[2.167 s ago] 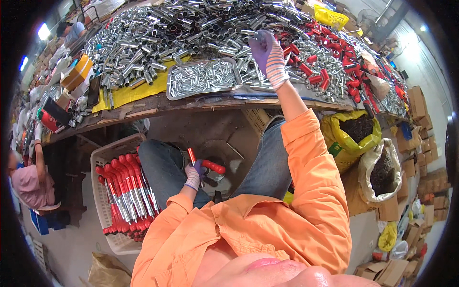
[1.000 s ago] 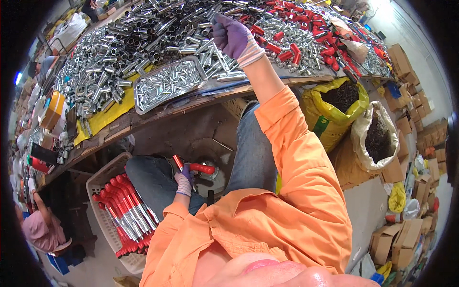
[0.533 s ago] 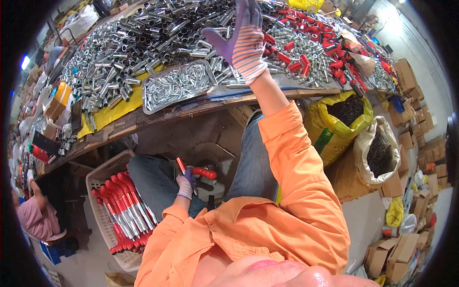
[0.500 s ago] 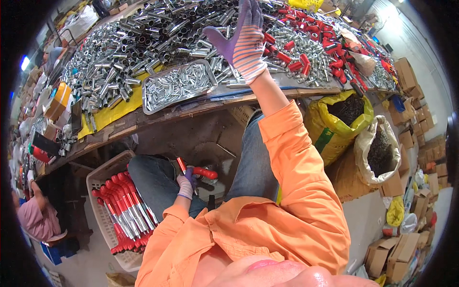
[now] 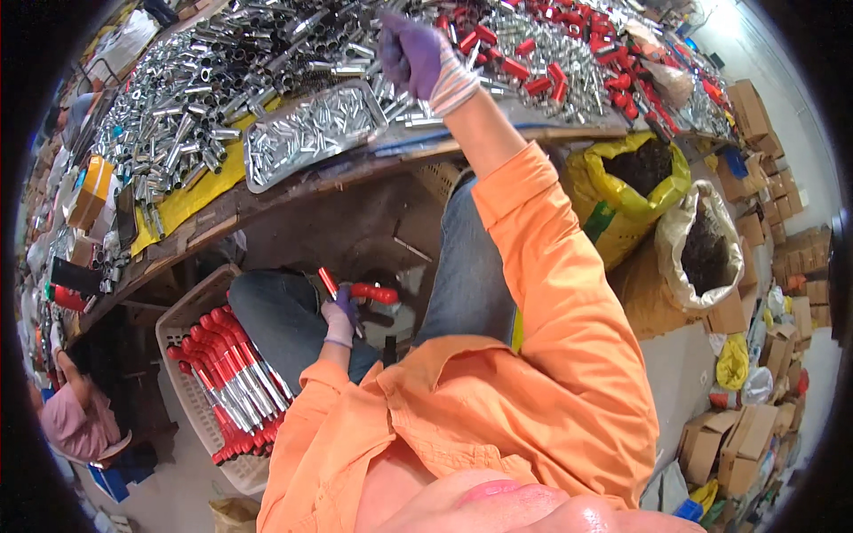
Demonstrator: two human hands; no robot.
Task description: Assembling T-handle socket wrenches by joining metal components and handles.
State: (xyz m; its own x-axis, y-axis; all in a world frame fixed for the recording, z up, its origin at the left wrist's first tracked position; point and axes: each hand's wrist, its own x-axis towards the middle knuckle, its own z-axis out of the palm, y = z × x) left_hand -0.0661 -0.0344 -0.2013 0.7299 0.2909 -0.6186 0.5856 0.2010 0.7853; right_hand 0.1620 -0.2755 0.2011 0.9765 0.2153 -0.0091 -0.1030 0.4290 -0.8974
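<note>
My left hand [image 5: 339,318], in a purple and striped glove, is low by my knee, closed around a red-sleeved metal tool part [image 5: 328,282]. A red curved grip [image 5: 375,293] sticks out to the right of that hand; whether the two are one piece I cannot tell. My right hand [image 5: 419,60], gloved alike, is over the heaped metal tubes [image 5: 293,44] on the table, fingers curled in. What those fingers hold, if anything, is hidden. Below and left of it lies a metal tray [image 5: 258,184] of small silver pins.
A pale plastic basket [image 5: 169,373] of red-and-silver handled tools [image 5: 235,373] stands left of my leg. Red parts [image 5: 538,84] lie at the table's right. A yellow sack [image 5: 613,222] and a white sack [image 5: 675,258] stand below it. Another person [image 5: 84,417] sits at far left.
My right hand has swung left and its spread fingers have curled in over the metal tubes. My left hand still grips the red part. The whole view has shifted slightly.
</note>
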